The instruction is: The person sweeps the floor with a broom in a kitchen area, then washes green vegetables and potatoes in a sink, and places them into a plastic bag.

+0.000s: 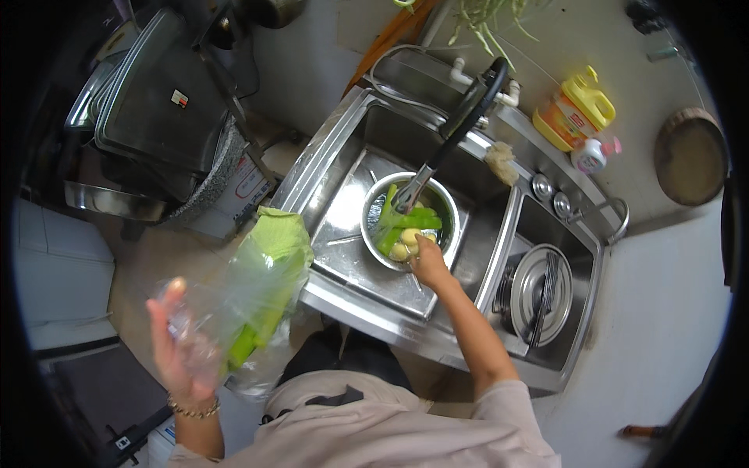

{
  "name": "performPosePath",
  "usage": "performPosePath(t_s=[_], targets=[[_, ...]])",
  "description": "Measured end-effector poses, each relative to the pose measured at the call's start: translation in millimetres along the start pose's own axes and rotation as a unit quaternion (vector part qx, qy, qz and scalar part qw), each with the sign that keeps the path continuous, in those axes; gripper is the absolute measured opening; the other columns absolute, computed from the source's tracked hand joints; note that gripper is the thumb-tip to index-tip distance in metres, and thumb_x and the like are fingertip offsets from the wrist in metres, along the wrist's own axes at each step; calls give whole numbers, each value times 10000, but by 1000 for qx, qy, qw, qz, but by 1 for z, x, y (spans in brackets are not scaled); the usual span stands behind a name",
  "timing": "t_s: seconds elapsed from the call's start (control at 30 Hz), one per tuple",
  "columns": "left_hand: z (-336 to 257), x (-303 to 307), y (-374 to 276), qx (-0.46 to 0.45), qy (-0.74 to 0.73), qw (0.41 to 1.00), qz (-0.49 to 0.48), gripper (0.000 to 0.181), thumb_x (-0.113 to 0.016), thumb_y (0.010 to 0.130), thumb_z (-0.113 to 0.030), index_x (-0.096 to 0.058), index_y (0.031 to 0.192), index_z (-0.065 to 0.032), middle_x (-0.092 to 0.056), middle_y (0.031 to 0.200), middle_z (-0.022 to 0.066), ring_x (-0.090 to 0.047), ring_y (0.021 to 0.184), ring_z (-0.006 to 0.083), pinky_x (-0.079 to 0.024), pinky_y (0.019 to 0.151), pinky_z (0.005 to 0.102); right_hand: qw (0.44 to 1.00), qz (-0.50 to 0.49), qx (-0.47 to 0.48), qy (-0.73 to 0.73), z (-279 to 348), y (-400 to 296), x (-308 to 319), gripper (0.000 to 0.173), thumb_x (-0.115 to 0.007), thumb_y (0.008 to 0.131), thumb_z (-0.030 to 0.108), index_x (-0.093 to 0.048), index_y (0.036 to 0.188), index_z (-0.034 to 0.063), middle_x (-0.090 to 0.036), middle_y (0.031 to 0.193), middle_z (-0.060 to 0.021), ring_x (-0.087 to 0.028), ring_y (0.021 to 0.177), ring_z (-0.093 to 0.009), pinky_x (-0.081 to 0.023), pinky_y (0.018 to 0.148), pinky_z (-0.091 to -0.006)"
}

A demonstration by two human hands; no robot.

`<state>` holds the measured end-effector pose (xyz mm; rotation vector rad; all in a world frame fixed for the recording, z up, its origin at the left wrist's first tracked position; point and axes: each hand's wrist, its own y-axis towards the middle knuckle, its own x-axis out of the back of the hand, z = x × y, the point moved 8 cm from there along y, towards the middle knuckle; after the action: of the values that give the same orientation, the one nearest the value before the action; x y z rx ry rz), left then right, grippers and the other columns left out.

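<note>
My left hand [190, 357], a beaded bracelet at its wrist, holds a clear plastic bag [205, 319] off the left side of the sink. Through the film show long green vegetable pieces [257, 310] and a pale green, leaf-like end [284, 231]. My right hand [430, 263] reaches into a round metal pot [367, 240] in the large basin, its fingertips at pale yellow, round peeled vegetables [411, 237]. Green vegetable lengths [418, 220] lie beside them. Above the pot, the faucet's spray head [412, 193] points down and water runs. Whether my fingers grip a piece is hidden.
The steel double sink [351, 310] has a lidded pot [535, 298] in its smaller basin, with dark utensils on the lid. A scrubber [501, 164], yellow detergent jug [573, 111] and pump bottle [591, 155] line the back. Stacked cookware [164, 99] stands left.
</note>
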<state>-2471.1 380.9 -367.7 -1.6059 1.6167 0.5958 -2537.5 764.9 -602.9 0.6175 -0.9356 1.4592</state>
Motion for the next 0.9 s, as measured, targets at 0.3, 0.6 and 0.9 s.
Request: performPosePath(t_s=[0.3, 0.6, 0.9], targets=[[-71, -8, -55, -69, 37, 996, -47, 593, -175, 967, -533, -286, 1430, -179, -543, 830, 57, -193, 450, 75, -204, 382, 217, 995, -3, -13, -100, -68, 116, -105, 493, -449, 822, 83, -391, 1299, -31, -378, 1349, -171, -310, 1268, -359, -280, 1039, -522], [-46, -3, -53, -95, 33, 981, -167, 551, -218, 986, -474, -350, 1393, -127, -490, 715, 10, -182, 422, 66, -189, 364, 211, 970, 13, 221, -97, -29, 101, -102, 336, -488, 820, 115, -494, 1153, 70, -534, 1154, -170, -497, 1097, -351, -336, 1002, -450], [-45, 26, -74, -200, -32, 883, -423, 426, -327, 998, -363, -461, 1285, -77, -434, 670, -53, -229, 474, 42, -210, 415, 191, 947, 29, 281, -155, -8, 90, -118, 383, -533, 749, 87, -447, 1118, 31, -480, 1146, -161, -492, 1083, -348, -418, 908, -433]])
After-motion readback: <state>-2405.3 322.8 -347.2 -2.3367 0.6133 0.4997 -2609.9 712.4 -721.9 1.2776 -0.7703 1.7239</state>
